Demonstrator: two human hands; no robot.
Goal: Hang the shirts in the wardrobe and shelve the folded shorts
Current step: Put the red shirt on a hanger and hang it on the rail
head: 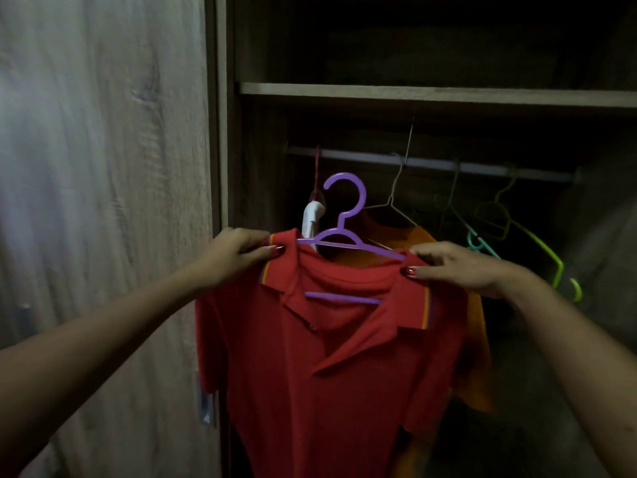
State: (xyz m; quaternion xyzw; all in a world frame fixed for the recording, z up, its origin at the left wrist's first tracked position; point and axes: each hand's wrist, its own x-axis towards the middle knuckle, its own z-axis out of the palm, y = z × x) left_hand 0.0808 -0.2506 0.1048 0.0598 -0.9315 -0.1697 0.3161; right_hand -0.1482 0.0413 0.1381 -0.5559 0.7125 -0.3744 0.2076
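Observation:
A red polo shirt hangs on a purple plastic hanger, held up in front of the open wardrobe. My left hand pinches the shirt's left shoulder at the hanger's end. At the other shoulder, my right hand pinches the cloth and the hanger's arm. The purple hook is below the metal rail and not on it. An orange shirt hangs on a wire hanger behind the red one. No shorts are in view.
Empty green hangers hang on the rail to the right. A white piece on a red hook hangs at the rail's left. A shelf runs above the rail. The wooden wardrobe door stands at my left.

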